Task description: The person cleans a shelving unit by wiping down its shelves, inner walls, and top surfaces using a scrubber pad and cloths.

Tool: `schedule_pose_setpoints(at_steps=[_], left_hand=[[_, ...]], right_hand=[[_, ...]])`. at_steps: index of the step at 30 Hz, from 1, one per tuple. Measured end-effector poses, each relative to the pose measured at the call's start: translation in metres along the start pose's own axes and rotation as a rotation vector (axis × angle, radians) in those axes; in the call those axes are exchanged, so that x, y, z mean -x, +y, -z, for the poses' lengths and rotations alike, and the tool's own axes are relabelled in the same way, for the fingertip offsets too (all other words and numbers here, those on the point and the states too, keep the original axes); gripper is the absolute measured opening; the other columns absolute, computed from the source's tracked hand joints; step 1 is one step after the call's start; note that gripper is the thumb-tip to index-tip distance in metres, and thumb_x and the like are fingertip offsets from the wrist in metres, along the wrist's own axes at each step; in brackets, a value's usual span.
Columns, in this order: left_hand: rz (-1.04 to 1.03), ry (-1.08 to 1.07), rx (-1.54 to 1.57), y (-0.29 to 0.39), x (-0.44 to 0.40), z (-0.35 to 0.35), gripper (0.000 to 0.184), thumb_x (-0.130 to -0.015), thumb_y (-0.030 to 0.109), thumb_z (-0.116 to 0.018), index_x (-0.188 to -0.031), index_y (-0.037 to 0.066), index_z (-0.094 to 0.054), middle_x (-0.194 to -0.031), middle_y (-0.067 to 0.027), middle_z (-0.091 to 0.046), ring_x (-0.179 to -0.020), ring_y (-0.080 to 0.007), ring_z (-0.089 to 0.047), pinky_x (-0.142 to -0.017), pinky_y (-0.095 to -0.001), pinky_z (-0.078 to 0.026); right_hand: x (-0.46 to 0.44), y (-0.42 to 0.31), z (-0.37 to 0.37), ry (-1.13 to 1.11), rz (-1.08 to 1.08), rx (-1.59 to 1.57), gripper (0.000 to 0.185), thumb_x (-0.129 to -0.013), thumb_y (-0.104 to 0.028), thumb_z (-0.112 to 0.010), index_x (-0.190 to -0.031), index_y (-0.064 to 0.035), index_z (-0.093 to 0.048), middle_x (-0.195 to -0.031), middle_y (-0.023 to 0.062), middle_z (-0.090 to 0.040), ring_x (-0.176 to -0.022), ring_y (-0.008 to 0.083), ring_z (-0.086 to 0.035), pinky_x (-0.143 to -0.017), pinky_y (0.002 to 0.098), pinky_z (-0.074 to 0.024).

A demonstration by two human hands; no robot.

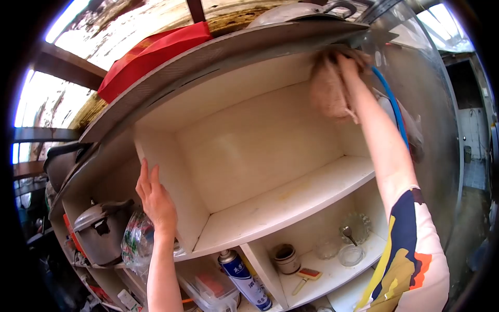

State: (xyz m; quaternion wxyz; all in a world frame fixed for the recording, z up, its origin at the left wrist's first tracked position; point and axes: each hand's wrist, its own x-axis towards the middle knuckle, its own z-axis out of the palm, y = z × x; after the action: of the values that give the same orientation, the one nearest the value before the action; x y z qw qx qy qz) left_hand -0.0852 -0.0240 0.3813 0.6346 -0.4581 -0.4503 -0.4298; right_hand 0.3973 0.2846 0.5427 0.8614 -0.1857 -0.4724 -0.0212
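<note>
My right hand (349, 65) is closed on a brown cloth (328, 91) at the upper right corner of a white cupboard compartment (249, 145). The cloth hangs down from the hand, and both are a little blurred. At the compartment's left side, my left hand (155, 197) rests against the edge of the upright divider (161, 171), its fingers apart and pointing up, with nothing held.
A pressure cooker (101, 229) and a plastic bag (138, 242) stand left of the left arm. Below are a blue spray can (244, 278), a jar (286, 258), a brush (307, 275) and glass dishes (351, 255). A red bag (150, 57) and a pot lid (291, 13) lie on top.
</note>
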Motion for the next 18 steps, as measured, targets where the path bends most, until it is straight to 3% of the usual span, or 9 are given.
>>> schedule_pose_setpoints(at_steps=[2,4,8,9,12,14,17,18], left_hand=[[0.000,0.018,-0.032,-0.004,0.000,-0.001,0.052,-0.077,-0.011,-0.050,-0.127,0.005,-0.054,-0.146,-0.0077,-0.041,-0.125,-0.0332,-0.042,-0.102,-0.0396,-0.040],[0.023,-0.019,0.034,-0.005,0.001,0.001,0.051,-0.078,-0.012,-0.047,-0.126,0.004,-0.053,-0.147,-0.0100,-0.039,-0.127,-0.0340,-0.041,-0.104,-0.0403,-0.038],[0.016,-0.002,0.075,-0.008,0.002,-0.003,0.050,-0.077,-0.013,-0.048,-0.124,0.005,-0.054,-0.147,-0.0096,-0.039,-0.125,-0.0345,-0.043,-0.099,-0.0405,-0.042],[0.003,0.029,0.048,-0.008,0.001,-0.003,0.046,-0.075,-0.011,-0.051,-0.118,0.005,-0.059,-0.145,-0.0077,-0.042,-0.121,-0.0327,-0.046,-0.094,-0.0384,-0.047],[0.010,0.026,0.051,-0.008,0.001,-0.004,0.046,-0.075,-0.011,-0.052,-0.118,0.004,-0.059,-0.145,-0.0077,-0.041,-0.121,-0.0325,-0.045,-0.095,-0.0384,-0.047],[0.024,-0.008,0.070,-0.008,0.002,-0.003,0.046,-0.078,-0.011,-0.049,-0.121,0.006,-0.056,-0.147,-0.0078,-0.038,-0.122,-0.0342,-0.044,-0.095,-0.0403,-0.046],[0.034,-0.009,0.117,-0.010,0.003,-0.004,0.043,-0.079,-0.010,-0.050,-0.120,0.005,-0.057,-0.147,-0.0077,-0.039,-0.123,-0.0336,-0.044,-0.094,-0.0398,-0.048],[0.033,-0.011,0.118,-0.011,0.003,-0.003,0.043,-0.079,-0.010,-0.050,-0.120,0.005,-0.057,-0.147,-0.0077,-0.039,-0.123,-0.0336,-0.044,-0.094,-0.0398,-0.048]], right_hand=[[-0.005,-0.009,0.008,0.033,-0.003,-0.053,0.051,-0.084,-0.038,-0.063,-0.119,-0.0014,-0.063,-0.126,0.0192,-0.060,-0.119,0.0327,-0.054,-0.101,0.0345,-0.0413],[0.005,-0.016,-0.002,0.172,0.024,0.185,0.052,-0.082,-0.040,-0.065,-0.116,-0.0015,-0.065,-0.122,0.0206,-0.062,-0.117,0.0340,-0.055,-0.099,0.0359,-0.0422],[0.042,-0.070,-0.027,0.085,0.089,-0.010,0.056,-0.080,-0.045,-0.065,-0.114,0.0000,-0.066,-0.122,0.0225,-0.062,-0.118,0.0364,-0.054,-0.099,0.0367,-0.0420],[0.048,-0.078,-0.039,0.039,0.108,0.041,0.058,-0.080,-0.047,-0.065,-0.113,0.0005,-0.066,-0.120,0.0226,-0.063,-0.117,0.0360,-0.056,-0.097,0.0368,-0.0430],[0.056,-0.083,-0.076,-0.112,0.025,0.220,0.064,-0.079,-0.055,-0.065,-0.111,0.0010,-0.067,-0.112,0.0232,-0.066,-0.112,0.0338,-0.060,-0.092,0.0364,-0.0466],[0.089,-0.110,-0.112,0.033,0.012,-0.072,0.063,-0.079,-0.056,-0.065,-0.111,-0.0021,-0.067,-0.110,0.0216,-0.067,-0.109,0.0312,-0.062,-0.091,0.0361,-0.0467],[0.124,-0.138,-0.171,-0.182,0.034,-0.263,0.059,-0.082,-0.056,-0.062,-0.115,-0.0070,-0.067,-0.119,0.0172,-0.064,-0.114,0.0284,-0.059,-0.097,0.0346,-0.0435],[0.163,-0.184,-0.163,-0.242,0.039,-0.302,0.057,-0.084,-0.054,-0.061,-0.118,-0.0088,-0.065,-0.122,0.0147,-0.063,-0.115,0.0272,-0.058,-0.098,0.0344,-0.0430]])
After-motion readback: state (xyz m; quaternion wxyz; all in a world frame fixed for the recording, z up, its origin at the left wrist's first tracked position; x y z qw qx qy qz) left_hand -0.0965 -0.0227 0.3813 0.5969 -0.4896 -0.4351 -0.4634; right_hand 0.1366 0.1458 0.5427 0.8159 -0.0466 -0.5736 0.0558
